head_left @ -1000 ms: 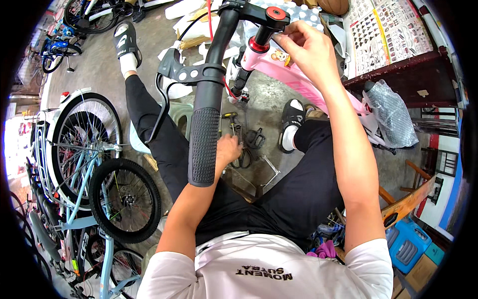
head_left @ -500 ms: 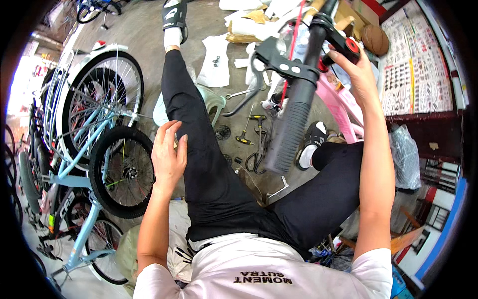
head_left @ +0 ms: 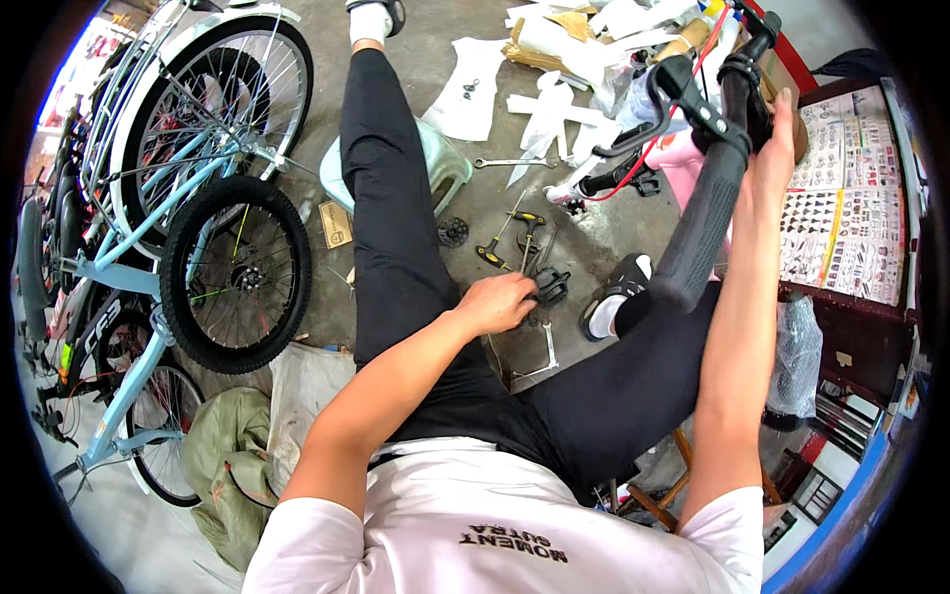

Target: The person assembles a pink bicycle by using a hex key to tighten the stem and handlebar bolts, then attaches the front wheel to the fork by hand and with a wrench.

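Note:
My left hand (head_left: 500, 303) reaches down over the floor between my legs, its fingers curled together; what they close on is hidden beneath them. Right beside its fingertips lies a black pedal (head_left: 551, 286). T-handled hex keys with yellow and black grips (head_left: 531, 220) lie just beyond. My right hand (head_left: 770, 166) is at the bicycle handlebar (head_left: 734, 99), wrapped behind its middle, one finger reaching up; the bar partly covers the hand. A black rubber grip (head_left: 698, 238) points toward me, with a brake lever (head_left: 648, 117) beside it. Below the bar shows the pink frame (head_left: 681, 163).
A light blue bicycle (head_left: 134, 277) and a loose black-tyred wheel (head_left: 236, 275) stand at the left. A pale green stool (head_left: 450, 163) is beside my leg. Wrenches (head_left: 515, 162), a round black disc (head_left: 452, 232) and paper packing (head_left: 569, 49) lie on the floor. A printed poster (head_left: 841, 198) covers the right-hand surface.
My left hand has moved from beside my left thigh down to the tools on the floor. The handlebar has swung right and away, with my right hand still at it.

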Action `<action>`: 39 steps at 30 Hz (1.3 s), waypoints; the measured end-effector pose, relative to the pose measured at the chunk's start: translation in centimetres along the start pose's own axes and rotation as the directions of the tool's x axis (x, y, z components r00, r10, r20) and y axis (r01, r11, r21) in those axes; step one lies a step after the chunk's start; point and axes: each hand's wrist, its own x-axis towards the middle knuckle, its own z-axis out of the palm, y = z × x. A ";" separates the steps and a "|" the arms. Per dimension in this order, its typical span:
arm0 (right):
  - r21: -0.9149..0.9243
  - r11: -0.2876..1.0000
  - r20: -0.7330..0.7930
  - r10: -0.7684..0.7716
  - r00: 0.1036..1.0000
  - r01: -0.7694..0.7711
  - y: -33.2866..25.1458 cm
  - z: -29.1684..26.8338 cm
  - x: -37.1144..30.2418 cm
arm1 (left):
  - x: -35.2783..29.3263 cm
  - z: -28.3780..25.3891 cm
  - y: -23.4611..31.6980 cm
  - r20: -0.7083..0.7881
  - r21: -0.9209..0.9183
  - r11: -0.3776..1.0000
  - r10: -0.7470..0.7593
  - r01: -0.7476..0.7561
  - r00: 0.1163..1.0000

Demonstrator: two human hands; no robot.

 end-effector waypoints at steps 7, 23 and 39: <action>-0.171 0.917 -0.089 -0.379 0.921 0.361 -2.6 -4.4 5.8 | -0.4 1.9 -3.5 0.333 0.281 0.949 -0.237 0.144 0.913; -0.092 0.990 -0.188 -0.124 0.974 0.108 -2.7 -7.7 7.7 | -8.6 -12.6 1.6 -0.573 0.312 0.950 0.206 -0.022 0.793; -0.472 0.880 -0.297 -0.219 0.929 0.056 -2.7 -9.8 7.8 | -40.4 -23.2 -22.3 -0.842 -0.079 0.299 -0.530 0.951 0.096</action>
